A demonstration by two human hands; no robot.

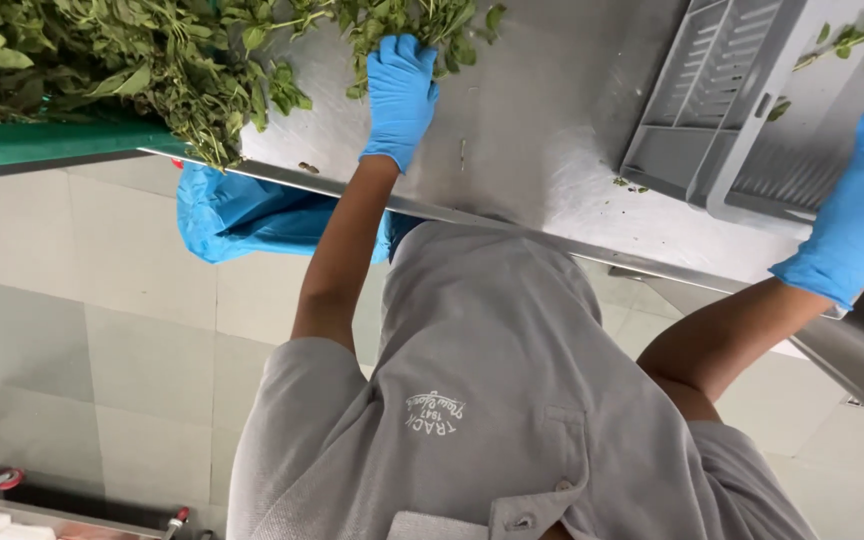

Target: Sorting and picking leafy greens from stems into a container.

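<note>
1. The left hand (400, 95), in a blue glove, is closed on a bunch of leafy green herbs (422, 25) at the far side of the steel counter (542, 130).
2. The stems' long axis runs near-to-far, leaves pointing away.
3. The right hand (857, 215) rests open by a grey plastic crate (727, 110), which lies tilted on the right.

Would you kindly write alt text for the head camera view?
Looking down, a person in a grey shirt stands at a steel table, left hand in a blue glove grasping leafy green herbs. The gloved right hand rests beside a grey plastic crate.
</note>
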